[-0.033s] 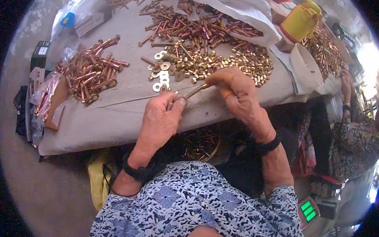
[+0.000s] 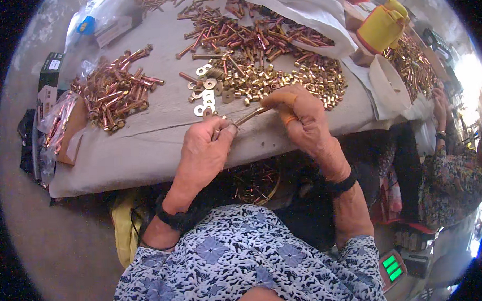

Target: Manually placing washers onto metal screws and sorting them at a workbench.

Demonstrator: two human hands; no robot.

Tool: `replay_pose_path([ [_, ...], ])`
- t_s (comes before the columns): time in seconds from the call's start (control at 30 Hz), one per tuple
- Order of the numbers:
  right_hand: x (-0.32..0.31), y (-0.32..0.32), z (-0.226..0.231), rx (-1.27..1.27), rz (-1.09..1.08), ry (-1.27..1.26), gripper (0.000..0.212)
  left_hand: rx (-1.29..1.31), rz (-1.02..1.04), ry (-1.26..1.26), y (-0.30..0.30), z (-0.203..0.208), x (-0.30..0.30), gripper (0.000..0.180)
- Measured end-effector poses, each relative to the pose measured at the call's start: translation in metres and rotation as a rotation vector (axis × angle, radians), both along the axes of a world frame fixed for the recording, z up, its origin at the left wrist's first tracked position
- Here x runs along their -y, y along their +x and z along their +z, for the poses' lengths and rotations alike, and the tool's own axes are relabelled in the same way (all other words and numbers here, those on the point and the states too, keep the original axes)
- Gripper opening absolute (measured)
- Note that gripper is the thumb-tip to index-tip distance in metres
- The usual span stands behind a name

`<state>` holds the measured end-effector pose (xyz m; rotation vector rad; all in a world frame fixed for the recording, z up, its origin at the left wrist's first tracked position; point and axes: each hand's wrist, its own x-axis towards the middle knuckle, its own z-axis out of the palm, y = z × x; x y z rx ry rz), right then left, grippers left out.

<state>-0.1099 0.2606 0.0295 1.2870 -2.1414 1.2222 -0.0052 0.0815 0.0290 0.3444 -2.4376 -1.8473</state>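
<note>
Little moved: left hand [image 2: 205,147] and right hand [image 2: 307,119] pinch maybe one bolt [image 2: 248,117] by the surface's [image 2: 140,156] front edge; slipping could drop it.

cylinder heap [image 2: 305,76]: looked glossy, brass-toned metal | bolt [image 2: 249,117] in front of heap: was metal, dully shiny | washers [image 2: 209,96] left of heap: were smooth, pale metal | table cover [image 2: 151,151] under heap: looked matt, creased, cloth-like | bowl [image 2: 388,87] right of heap: seemed smooth, matt plastic

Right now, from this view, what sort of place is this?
Probably a small fastener workshop: bolts, washers and brass-coloured sleeves lie heaped on the table, and a co-worker's hand is by another metal heap at right.
</note>
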Motion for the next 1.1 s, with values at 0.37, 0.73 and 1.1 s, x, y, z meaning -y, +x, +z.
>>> replay_pose_path([
  [0.37, 0.009, 0.033, 0.011, 0.463, 0.132, 0.119, 0.019, -0.301, -0.093, -0.158, 0.002, -0.005, -0.013, 0.021],
  [0.73, 0.035, -0.008, -0.014, -0.218, -0.116, 0.380, 0.009, 0.093, 0.009, 0.150, 0.007, 0.016, 0.011, 0.020],
  [1.1, 0.032, 0.004, -0.007, -0.135, -0.104, 0.447, 0.009, 0.088, 0.016, 0.102, 0.004, 0.012, 0.011, 0.019],
])
